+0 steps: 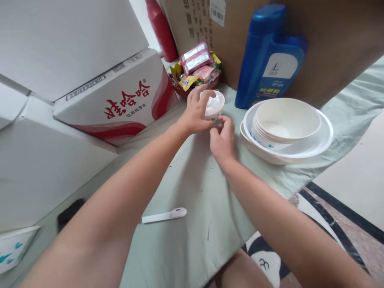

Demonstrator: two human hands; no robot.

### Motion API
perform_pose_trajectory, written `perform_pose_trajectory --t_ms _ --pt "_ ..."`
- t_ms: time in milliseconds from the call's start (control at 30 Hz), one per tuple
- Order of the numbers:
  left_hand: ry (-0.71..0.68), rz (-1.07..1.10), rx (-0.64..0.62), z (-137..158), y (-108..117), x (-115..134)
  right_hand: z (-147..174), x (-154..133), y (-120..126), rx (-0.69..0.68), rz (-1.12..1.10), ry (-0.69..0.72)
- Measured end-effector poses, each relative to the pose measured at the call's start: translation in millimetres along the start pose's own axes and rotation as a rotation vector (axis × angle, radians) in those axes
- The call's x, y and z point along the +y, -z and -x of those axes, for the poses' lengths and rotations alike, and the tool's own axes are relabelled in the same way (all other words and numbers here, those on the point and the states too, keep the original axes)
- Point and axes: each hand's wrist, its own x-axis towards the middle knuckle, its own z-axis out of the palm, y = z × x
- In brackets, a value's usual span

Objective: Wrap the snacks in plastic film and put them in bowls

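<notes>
A small white paper cup [216, 105] with a blue-green print stands on the cloth-covered table near the back. Something whitish and translucent shows at its mouth; I cannot tell whether it is a lid or contents. My left hand [198, 110] is closed round the cup's left side, with fingers reaching over the rim. Against the cup's lower front, the curled fingers of my right hand [222, 138] press from the right. Just behind the cup is a bowl [183, 93] heaped with wrapped snacks [196, 60].
White bowls [288, 116] sit stacked in a wide white dish [327, 138] at right. Behind them stand a blue jug [255, 60] and a large cardboard box [231, 44]. A white-and-red carton [120, 100] borders the left. A white-handled utility knife [165, 216] lies in front.
</notes>
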Motion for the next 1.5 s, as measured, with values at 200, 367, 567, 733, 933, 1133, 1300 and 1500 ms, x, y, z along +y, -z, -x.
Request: perform_pose_trajectory --t_ms 200,367,567,733,933,1133,1300,1500 --pt "-0.069 -0.049 -0.015 -19.2 -20.8 3.6 12.0 3.9 -7.5 -0.063 -0.012 0.093" --pt "-0.092 -0.108 -0.037 -47.6 -29.0 -4.7 6.7 1.0 -14.3 -0.032 -0.09 0.027" --pt "0.037 -0.211 -0.058 -62.8 -29.5 -0.3 -11.5 2.3 -12.4 0.088 -0.609 -0.302" --pt "0.197 -0.285 -0.053 -75.1 -28.7 2.8 -15.0 -2.4 -9.7 0.113 -0.715 -0.408" --pt "0.523 -0.184 0.072 -96.4 -32.2 -23.2 -13.6 7.6 -12.1 0.051 -0.56 -0.316" --pt "0.121 -0.05 0.083 3.6 -9.0 1.8 -15.9 22.0 -18.2 -0.006 -0.387 -0.2" --pt "0.264 -0.207 0.075 157.4 73.2 65.0 -10.7 25.0 -10.4 -0.109 -0.12 -0.047" --pt "0.791 -0.188 0.488 341.1 141.6 120.8 1.8 14.9 -5.4 -0.305 0.143 0.223"
